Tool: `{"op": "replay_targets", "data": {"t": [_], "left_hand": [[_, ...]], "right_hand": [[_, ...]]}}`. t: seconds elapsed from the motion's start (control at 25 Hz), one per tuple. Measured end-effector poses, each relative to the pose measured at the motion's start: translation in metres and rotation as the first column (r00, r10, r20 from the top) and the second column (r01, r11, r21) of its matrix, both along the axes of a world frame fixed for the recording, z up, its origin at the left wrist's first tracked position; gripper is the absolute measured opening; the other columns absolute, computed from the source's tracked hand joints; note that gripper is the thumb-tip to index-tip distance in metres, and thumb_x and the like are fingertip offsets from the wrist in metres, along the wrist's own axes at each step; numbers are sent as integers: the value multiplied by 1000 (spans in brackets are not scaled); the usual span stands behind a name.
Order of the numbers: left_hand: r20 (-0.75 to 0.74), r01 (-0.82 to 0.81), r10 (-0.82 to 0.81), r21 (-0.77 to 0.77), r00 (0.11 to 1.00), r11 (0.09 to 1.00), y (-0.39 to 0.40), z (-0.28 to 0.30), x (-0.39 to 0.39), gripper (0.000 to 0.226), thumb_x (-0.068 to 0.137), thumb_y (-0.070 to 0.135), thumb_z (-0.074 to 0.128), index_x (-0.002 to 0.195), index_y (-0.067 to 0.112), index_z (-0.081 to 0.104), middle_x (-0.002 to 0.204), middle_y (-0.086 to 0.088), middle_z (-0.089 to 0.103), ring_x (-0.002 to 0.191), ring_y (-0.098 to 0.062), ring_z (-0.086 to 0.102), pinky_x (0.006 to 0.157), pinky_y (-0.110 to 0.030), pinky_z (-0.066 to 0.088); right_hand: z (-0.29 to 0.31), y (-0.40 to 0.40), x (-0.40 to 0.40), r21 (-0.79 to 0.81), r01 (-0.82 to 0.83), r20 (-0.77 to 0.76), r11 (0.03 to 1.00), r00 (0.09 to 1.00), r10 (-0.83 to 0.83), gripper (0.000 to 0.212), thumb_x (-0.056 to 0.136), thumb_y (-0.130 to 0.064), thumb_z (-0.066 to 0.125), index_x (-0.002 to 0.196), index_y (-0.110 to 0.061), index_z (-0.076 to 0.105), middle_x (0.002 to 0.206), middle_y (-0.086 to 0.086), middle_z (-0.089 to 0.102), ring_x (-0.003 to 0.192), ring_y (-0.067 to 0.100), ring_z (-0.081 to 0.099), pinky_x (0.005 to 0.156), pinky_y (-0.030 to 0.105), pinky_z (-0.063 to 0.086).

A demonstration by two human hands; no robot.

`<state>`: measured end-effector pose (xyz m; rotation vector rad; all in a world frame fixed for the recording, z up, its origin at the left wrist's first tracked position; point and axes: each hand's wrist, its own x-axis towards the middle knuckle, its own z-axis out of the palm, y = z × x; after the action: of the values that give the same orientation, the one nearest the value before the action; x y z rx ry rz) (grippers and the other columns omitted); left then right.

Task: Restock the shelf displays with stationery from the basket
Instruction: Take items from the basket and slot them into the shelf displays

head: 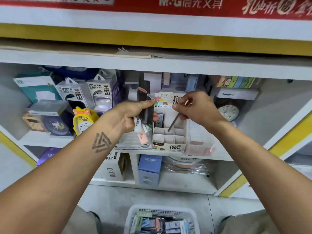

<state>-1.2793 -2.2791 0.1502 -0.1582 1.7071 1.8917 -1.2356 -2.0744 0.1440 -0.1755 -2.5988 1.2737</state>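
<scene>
- Stationery packs [143,115], slim and flat, some dark, some pink and white, are fanned in the left hand [130,115] at frame centre, fingers and thumb clamped round them.
- Right hand [196,108], just right of centre, pinches one thin dark pack [173,122] that slants down into a white cardboard display box [168,137] divided into small square cells.
- One clear-topped pack [159,117] already stands in the box's upper left cell.
- Left of the hands sit glossy power bank boxes [99,92] and a rounded yellow duck alarm clock [84,120]; to the right, a round pale clock [228,112].
- White perforated plastic basket [162,220] at bottom centre holds more packs.
- Below the display box stands a blue carton [149,169].
</scene>
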Motion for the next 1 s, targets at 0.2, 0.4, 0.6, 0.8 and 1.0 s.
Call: {"op": "replay_targets", "data": {"t": [0.2,0.4,0.6,0.8,1.0], "left_hand": [[-12,11,-11,-6,1000,1000,-8,-3,1,22,89,23,69,90,1,66,69,-17,72,55,-23,71,42,-28,53],[-7,67,-67,0,998,998,-6,-6,4,20,89,22,69,89,2,65,72,-17,72,57,-24,71,43,-29,54],[1,80,-80,-3,997,997,-8,-8,6,19,87,22,71,89,3,67,74,-18,73,59,-24,72,46,-30,56],[19,100,-101,22,995,995,-11,-9,5,22,87,25,71,92,3,69,79,-19,74,64,-26,73,48,-33,56],[20,114,-114,42,993,993,-14,-10,3,31,80,27,73,99,3,68,86,-21,75,73,-28,75,52,-37,59]], "right_hand": [[-9,5,-7,344,-53,24,937,999,48,21,86,-28,77,98,-11,69,79,0,69,75,14,64,66,25,47],[-19,-1,-13,453,-83,-110,888,983,148,17,91,-17,68,82,-4,62,73,6,65,71,20,61,66,27,49],[-17,-7,-12,605,-107,-167,789,952,257,15,100,-17,52,96,-17,38,72,9,58,65,32,56,56,35,45],[-21,-12,-11,603,-158,-168,782,933,318,21,98,-16,58,93,-21,38,68,8,60,63,33,57,59,39,50],[-35,-13,-14,740,-117,-88,662,959,269,6,93,-2,58,90,-6,61,80,12,63,75,34,61,63,38,48]]}}
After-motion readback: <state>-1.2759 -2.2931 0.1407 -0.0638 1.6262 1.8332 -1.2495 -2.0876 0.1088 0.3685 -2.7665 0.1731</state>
